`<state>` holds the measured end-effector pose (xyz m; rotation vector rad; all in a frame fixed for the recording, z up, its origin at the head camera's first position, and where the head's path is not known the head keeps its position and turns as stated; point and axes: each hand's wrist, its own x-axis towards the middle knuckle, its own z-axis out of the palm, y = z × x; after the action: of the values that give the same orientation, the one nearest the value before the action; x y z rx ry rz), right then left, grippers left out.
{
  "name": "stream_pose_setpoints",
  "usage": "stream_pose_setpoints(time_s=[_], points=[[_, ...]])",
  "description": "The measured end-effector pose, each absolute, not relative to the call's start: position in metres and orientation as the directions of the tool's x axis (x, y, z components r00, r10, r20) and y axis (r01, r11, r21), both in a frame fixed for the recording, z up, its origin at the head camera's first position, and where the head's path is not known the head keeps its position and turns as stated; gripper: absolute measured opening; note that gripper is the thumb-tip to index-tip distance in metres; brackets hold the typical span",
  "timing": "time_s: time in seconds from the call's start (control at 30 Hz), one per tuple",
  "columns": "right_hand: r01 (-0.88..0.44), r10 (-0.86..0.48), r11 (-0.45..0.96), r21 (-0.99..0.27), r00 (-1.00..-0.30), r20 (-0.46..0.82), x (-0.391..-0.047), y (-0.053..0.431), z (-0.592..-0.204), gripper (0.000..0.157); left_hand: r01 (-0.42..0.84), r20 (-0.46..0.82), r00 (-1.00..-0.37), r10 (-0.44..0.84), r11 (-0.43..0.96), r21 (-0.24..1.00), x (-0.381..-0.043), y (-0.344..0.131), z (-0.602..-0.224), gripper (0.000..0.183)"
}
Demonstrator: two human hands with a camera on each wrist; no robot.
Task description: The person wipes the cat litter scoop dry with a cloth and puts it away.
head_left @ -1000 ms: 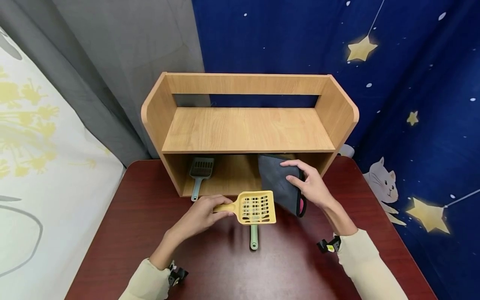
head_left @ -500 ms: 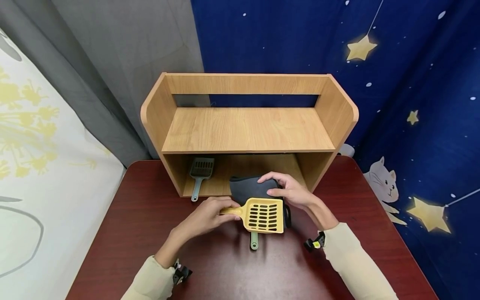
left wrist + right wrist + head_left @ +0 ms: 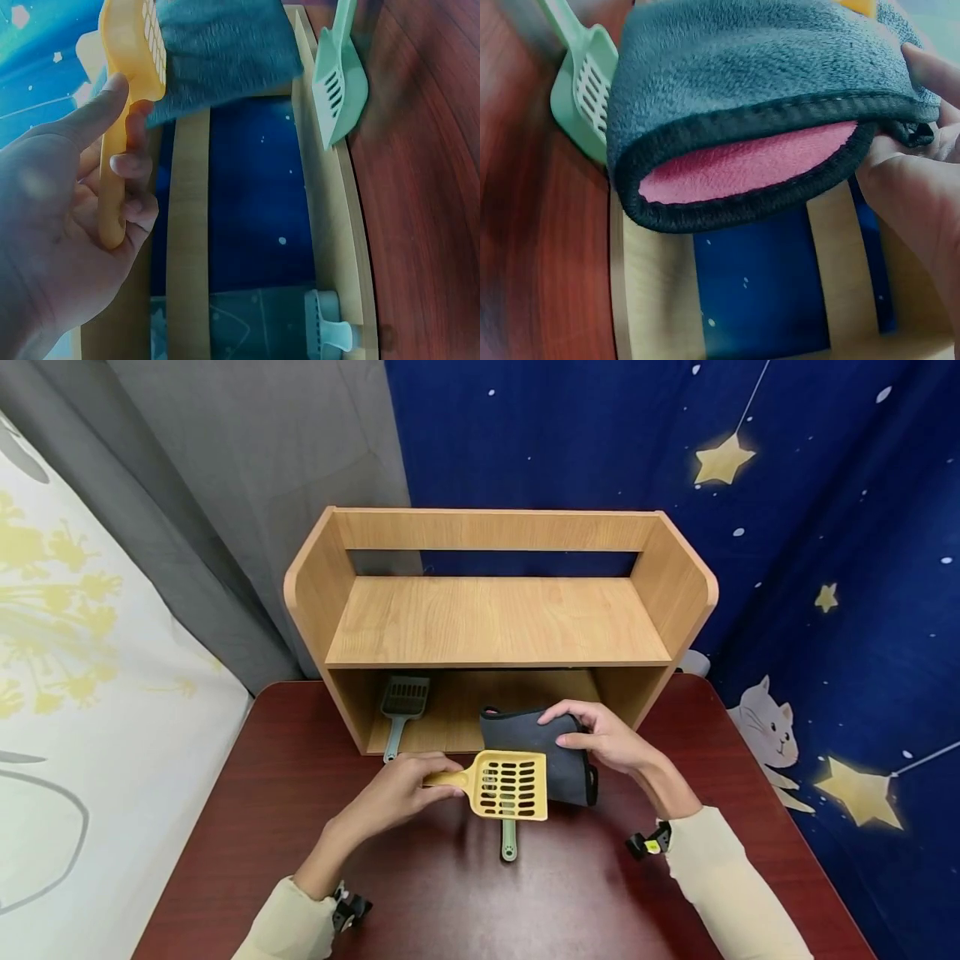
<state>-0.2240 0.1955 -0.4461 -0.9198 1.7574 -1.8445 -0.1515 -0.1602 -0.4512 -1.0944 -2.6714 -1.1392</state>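
In the head view, the left hand (image 3: 407, 789) pinches the handle of a yellow scoop (image 3: 476, 785), its slotted head reaching out to the right beyond the fingers, level above the worktop (image 3: 487, 902). The right hand (image 3: 603, 739) grips a grey cloth (image 3: 566, 772) by its upper right part, thumb on the near face, the rest hanging down and to the left, partly behind the yellow scoop. A green scoop (image 3: 509, 842) shows only its handle below the yellow head. Behind stands a 2-level wooden shelf (image 3: 495, 622); its lower compartment holds 1 grey scoop (image 3: 405, 710) at the left end, handle poking out over the front edge.

In the left wrist view, the thumb presses the neck of the yellow scoop and the fingers curl about its handle. The grey cloth lies just past the head; whether the 2 touch cannot be told. The green scoop's slotted head overlaps the shelf's front edge.

In the right wrist view, the grey cloth is pinched at 1 end, curving open to show a pink inner face and black edging.
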Motion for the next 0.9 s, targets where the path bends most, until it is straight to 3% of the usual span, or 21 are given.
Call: stream_pose_setpoints(time_s=[0.63, 0.9], points=[[-0.274, -0.719, 0.060, -0.960, -0.679, 0.149, -0.220, 0.163, -0.442, 0.030, 0.660, 0.306, -0.728, 0.614, 0.506, 0.555, -0.148, -0.136, -0.451, 0.018], [-0.322, -0.719, 0.097, -0.942, -0.677, 0.158, -0.217, 0.181, -0.436, 0.028, 0.653, 0.336, -0.742, 0.581, 0.512, 0.557, -0.147, -0.145, -0.456, 0.019]])
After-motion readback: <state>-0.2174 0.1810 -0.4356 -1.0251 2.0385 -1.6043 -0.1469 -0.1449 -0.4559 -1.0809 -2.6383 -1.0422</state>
